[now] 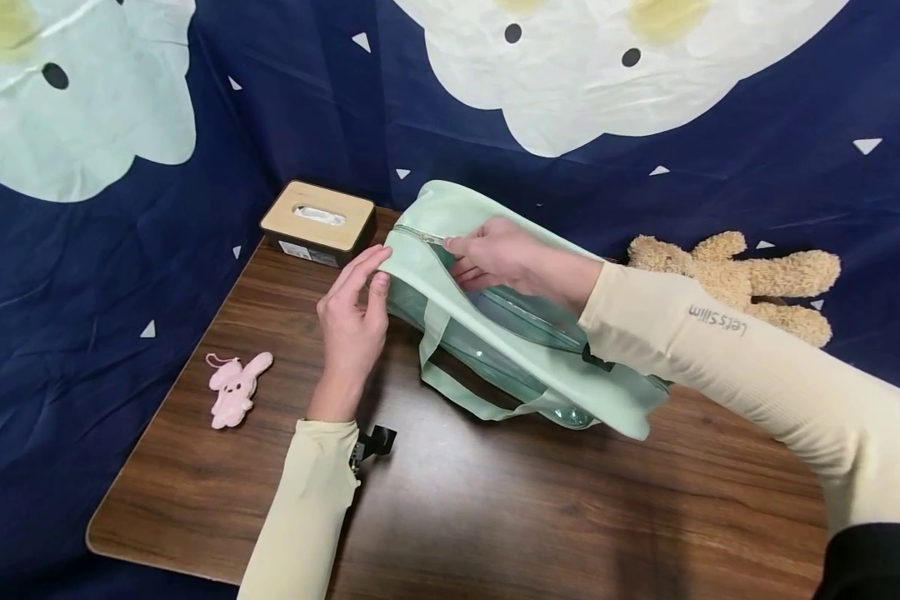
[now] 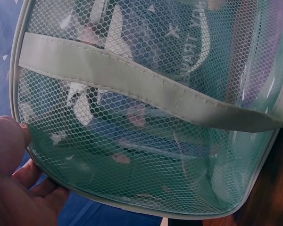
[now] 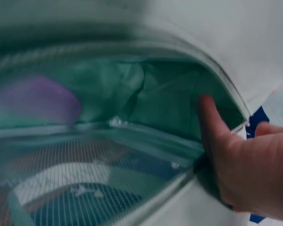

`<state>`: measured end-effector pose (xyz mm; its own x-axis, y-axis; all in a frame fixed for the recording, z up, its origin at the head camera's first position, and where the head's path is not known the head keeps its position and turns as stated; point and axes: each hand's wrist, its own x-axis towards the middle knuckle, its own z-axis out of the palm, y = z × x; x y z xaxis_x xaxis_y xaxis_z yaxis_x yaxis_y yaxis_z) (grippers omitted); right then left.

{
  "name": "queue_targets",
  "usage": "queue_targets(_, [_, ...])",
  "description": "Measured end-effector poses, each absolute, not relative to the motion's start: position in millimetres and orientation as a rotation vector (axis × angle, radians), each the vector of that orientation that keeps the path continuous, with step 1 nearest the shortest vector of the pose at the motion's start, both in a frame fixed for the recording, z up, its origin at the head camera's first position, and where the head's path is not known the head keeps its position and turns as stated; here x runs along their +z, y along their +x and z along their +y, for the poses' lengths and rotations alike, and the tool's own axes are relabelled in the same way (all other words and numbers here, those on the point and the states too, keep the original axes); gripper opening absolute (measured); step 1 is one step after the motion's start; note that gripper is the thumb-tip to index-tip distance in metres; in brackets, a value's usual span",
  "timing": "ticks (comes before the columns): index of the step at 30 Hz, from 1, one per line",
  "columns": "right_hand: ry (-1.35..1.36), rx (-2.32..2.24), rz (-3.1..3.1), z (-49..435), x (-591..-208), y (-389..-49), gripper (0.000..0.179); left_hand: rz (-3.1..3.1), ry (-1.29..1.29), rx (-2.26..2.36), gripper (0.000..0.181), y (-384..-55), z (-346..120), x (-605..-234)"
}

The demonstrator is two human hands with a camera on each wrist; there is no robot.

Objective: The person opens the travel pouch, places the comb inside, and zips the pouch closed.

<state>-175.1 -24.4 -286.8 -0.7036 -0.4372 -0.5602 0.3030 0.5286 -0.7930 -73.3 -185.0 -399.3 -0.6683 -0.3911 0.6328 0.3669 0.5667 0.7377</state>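
A mint-green zip bag (image 1: 607,392) with see-through mesh sides stands on the table, its top gaping along the zipper. My left hand (image 1: 352,312) grips the bag's left end, fingers over the top corner and thumb on the near side. In the left wrist view, the left hand (image 2: 28,183) holds the piped edge beside the strap handle (image 2: 146,87). My right hand (image 1: 506,258) pinches the zipper (image 1: 429,239) near that left end. Seen from the right wrist, one finger (image 3: 211,117) reaches inside the opening, and something purple (image 3: 42,101) shows within the bag.
A tissue box (image 1: 318,225) with a wooden lid sits behind the bag at the left. A pink plush charm (image 1: 232,392) lies on the table's (image 1: 172,500) left side. Behind the right forearm lies a tan teddy bear (image 1: 727,283), against the blue patterned cloth (image 1: 292,100).
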Motion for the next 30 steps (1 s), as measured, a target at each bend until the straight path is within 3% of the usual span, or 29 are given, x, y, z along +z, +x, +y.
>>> queue_targets(15, [-0.004, -1.454, 2.145, -37, -302, -169, 0.041, -1.997, 0.012, -1.162, 0.024, -73, -186, -398])
queue_targets(30, [0.065, -1.623, 2.152, -39, -308, -171, 0.027, -2.006, 0.027, -1.158, 0.024, -71, -186, -399])
